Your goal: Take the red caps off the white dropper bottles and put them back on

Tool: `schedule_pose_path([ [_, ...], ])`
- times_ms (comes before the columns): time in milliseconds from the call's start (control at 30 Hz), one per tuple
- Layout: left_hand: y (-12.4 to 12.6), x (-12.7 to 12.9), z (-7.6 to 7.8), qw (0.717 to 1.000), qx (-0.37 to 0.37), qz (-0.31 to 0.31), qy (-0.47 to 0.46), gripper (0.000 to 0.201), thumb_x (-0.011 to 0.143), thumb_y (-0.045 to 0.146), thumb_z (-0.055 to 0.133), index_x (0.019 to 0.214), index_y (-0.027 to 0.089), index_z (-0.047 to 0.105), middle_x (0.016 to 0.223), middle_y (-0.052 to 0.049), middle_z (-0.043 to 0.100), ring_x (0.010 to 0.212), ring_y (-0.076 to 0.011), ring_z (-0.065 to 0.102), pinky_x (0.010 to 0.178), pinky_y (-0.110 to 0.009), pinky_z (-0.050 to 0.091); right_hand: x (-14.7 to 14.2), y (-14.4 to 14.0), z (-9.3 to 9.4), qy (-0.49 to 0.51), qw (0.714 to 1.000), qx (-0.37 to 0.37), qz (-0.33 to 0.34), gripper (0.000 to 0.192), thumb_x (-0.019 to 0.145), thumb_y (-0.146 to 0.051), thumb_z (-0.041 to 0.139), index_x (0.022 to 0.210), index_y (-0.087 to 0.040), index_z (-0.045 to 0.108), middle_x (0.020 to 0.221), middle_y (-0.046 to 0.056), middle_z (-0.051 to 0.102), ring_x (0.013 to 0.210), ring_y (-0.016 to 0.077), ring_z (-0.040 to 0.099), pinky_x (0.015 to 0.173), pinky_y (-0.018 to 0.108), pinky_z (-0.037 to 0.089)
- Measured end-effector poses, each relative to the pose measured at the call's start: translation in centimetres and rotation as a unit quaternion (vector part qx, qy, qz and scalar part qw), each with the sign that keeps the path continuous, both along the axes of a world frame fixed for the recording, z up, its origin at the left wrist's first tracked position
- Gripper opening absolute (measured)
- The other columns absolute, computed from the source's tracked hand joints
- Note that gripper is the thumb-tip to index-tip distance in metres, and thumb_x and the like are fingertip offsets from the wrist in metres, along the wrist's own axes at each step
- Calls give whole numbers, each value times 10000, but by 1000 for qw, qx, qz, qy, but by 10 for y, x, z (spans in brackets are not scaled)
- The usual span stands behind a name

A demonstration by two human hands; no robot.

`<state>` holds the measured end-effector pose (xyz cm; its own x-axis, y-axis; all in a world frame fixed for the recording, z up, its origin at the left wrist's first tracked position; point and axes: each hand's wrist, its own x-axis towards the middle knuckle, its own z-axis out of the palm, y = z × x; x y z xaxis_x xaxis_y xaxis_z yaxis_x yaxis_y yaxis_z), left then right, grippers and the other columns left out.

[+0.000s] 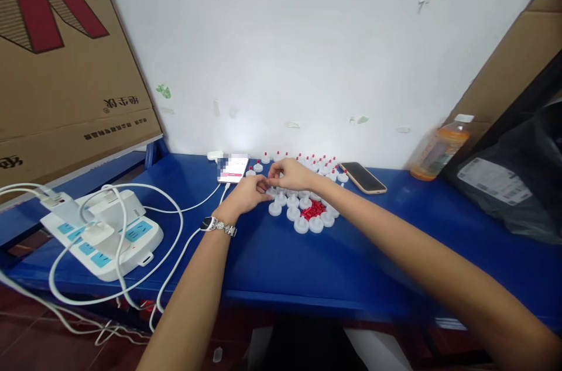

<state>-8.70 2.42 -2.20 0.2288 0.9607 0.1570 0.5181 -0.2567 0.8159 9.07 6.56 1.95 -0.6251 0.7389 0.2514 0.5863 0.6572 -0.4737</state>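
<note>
My left hand (249, 193) is closed in a pinch, its fingertips meeting those of my right hand (290, 174), also pinched. Whatever sits between the fingers is too small and covered to make out. Just below and right of them stand white plastic nozzle caps (301, 225), round at the base with a short spout. A heap of small red tips (314, 209) lies amid these caps. Behind my right hand several white caps with red tips on their spouts (324, 169) stand near the wall; another red-tipped cap (257, 167) is beyond my left hand.
A lit phone (233, 168) on a cable lies behind my left hand, a dark phone (363, 177) to the right. A power strip (143, 242) with looping white cables occupies the left. An orange drink bottle (441, 147) leans at the wall by a black bag (522, 166).
</note>
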Motion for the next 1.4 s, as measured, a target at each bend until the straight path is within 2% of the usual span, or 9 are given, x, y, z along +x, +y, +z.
schedule_pose_path([
  [133,1,-8,1,999,-19,12,-38,352,635,110,733,975,156,654,917,-69,723,758,-169,679,747,-326,561,-10,17,2,5,997,30,-73,198,871,-324,598,878,-171,724,830,39,728,745,152,626,691,250,430],
  [300,4,-16,-1,998,17,67,16,117,689,127,688,779,169,628,675,-17,659,638,-163,632,633,-295,518,-42,56,-11,-22,990,11,-140,359,843,-299,651,1184,-187,662,990,70,739,895,192,654,807,284,459],
  [467,0,-11,3,994,38,85,64,30,776,168,648,779,168,619,703,-36,660,660,-181,626,648,-312,505,-58,70,-14,-1,990,-2,-144,115,807,-206,664,903,-164,712,960,85,740,893,200,662,801,286,471],
  [667,-9,12,9,967,196,151,65,293,914,302,570,1165,156,538,1191,-140,563,878,-201,618,826,-385,531,-17,38,-4,100,986,-11,-133,97,872,-204,569,919,-153,637,861,56,731,773,140,665,713,236,480],
  [767,-16,30,12,955,265,127,47,465,915,350,591,1322,189,436,1305,-147,496,968,-209,612,798,-362,546,15,6,-3,268,957,-86,-78,122,880,-292,582,857,-173,573,752,37,697,676,143,638,656,257,477],
  [867,-23,48,16,962,268,25,34,433,930,364,580,1317,221,448,1287,-109,548,946,-185,627,757,-317,547,42,-25,-8,330,935,-115,-53,243,897,-415,569,804,-197,516,700,14,658,629,140,592,616,265,444],
  [967,-30,61,20,966,254,-43,20,362,948,368,562,1267,212,491,1148,-75,629,892,-164,635,756,-291,539,58,-48,-16,312,943,-70,-96,383,935,-524,483,722,-206,474,632,-18,565,588,127,505,577,265,373],
  [1133,-36,68,23,963,259,-72,13,356,934,358,597,1249,210,522,970,-29,639,824,-144,621,747,-267,523,67,-60,-24,288,948,-40,-126,498,964,-579,349,639,-207,405,568,-41,393,558,117,377,560,281,289],
  [1400,-36,77,19,974,195,-85,-74,340,936,413,588,1199,203,540,896,-18,624,779,-137,583,707,-256,481,67,-69,-17,299,945,-6,-133,487,968,-564,346,636,-211,384,572,-39,370,561,117,351,565,281,278],
])
